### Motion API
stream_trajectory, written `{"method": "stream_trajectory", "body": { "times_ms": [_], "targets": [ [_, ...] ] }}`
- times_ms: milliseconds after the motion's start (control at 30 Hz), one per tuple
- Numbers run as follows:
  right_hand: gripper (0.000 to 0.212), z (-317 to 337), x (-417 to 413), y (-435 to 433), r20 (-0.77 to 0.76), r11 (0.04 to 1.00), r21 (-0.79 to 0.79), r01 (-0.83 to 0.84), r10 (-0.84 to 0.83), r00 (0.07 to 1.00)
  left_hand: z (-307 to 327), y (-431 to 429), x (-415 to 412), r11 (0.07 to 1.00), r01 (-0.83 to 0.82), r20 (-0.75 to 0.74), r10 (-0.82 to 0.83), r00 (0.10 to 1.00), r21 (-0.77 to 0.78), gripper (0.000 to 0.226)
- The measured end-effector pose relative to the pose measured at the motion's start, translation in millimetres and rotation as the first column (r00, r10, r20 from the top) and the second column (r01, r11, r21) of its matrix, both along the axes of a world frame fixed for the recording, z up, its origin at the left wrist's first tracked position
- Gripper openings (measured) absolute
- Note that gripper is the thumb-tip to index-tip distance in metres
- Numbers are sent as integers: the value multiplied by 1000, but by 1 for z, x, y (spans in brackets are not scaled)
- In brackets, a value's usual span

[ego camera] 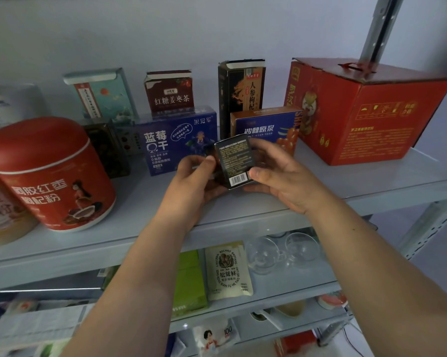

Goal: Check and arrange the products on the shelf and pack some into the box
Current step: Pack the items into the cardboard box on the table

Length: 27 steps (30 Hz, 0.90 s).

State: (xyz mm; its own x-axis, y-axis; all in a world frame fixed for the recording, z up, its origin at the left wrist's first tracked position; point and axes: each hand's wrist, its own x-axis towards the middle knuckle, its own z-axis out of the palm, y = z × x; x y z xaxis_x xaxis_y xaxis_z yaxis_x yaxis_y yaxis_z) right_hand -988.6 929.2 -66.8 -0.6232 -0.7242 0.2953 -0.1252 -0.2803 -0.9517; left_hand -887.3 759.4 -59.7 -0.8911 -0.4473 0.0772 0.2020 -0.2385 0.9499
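Note:
A small black box (234,161) with fine print and a barcode is held over the front of the upper shelf (165,233), its printed back towards me. My left hand (194,186) grips its left side, thumb on the front edge. My right hand (276,176) grips its right side, with the thumb near the barcode and fingers behind. Behind it stand a blue box with blueberry art (171,140) and a blue-and-orange box (266,127).
A red round canister (50,173) stands at the left, a large red carton (359,112) at the right. Teal (101,94), dark red (169,91) and tall black (240,91) boxes line the back wall. The lower shelf holds a green box (189,282), a pouch (229,270) and clear glasses (281,251).

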Motion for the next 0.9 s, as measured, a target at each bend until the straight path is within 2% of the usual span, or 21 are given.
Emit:
{"method": "stream_trajectory", "body": {
  "times_ms": [133,233,333,400,500,700,900],
  "targets": [
    [29,1,0,-3,-15,999,-6,53,-53,998,2,-1,7,997,79,-47,-78,996,16,46],
    [46,-4,-4,-4,-124,990,69,121,-112,986,2,-2,8,996,83,-17,-83,996,19,44],
    [71,-4,-5,-4,-147,978,127,166,-147,978,2,0,8,995,60,-16,-58,998,84,20],
    [79,-5,-7,-3,-152,972,163,168,-144,978,3,-1,8,994,56,-1,-56,998,89,25],
    [66,-5,-6,-3,-160,968,182,171,-142,977,5,-1,8,996,58,3,-58,998,61,29],
    [58,-4,-6,-6,-2,967,88,237,-238,971,3,-1,7,1000,12,2,-12,1000,19,15],
    [38,-2,-6,-6,70,965,75,252,-257,964,2,-2,3,1000,16,-14,-15,1000,16,35]
  ]
}}
